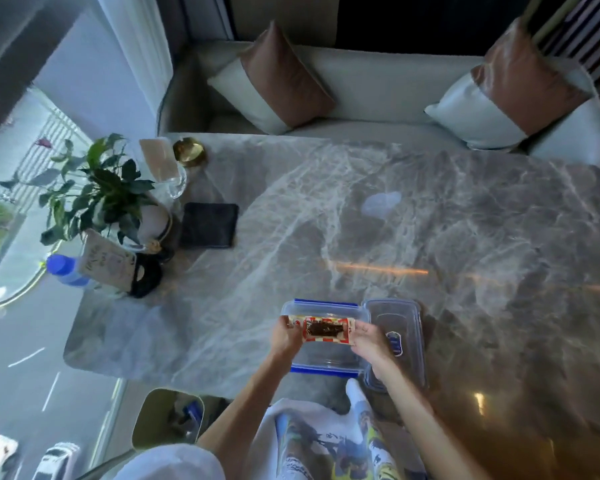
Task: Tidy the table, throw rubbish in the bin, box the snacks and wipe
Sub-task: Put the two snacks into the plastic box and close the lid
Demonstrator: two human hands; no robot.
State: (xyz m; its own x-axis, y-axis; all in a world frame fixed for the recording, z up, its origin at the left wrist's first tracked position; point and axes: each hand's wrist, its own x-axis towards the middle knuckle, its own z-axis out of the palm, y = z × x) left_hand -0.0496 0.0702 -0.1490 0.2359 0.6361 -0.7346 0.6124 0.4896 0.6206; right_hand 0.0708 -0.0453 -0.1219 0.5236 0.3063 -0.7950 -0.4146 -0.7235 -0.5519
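1. Snack packet (328,330): red-and-white, dark window, held level just above the open box, near edge of table.
2. Left hand (286,336): fingers curled, pinching the packet's left end.
3. Right hand (371,337): fingers clamped on the packet's right end.
4. Box (321,303): clear plastic, blue clips, beneath the packet.
5. Lid (395,317): clear, flat on the table, touching the box's right side.
6. Table (430,220): grey marble.
7. Cloth (209,225): dark, folded, far left.
8. Plant (97,188): potted, left edge.
9. Bin (144,420): near left, below the table.

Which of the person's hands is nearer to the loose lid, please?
The right hand, gripping the snack packet beside the lid; the left hand grips its far end.
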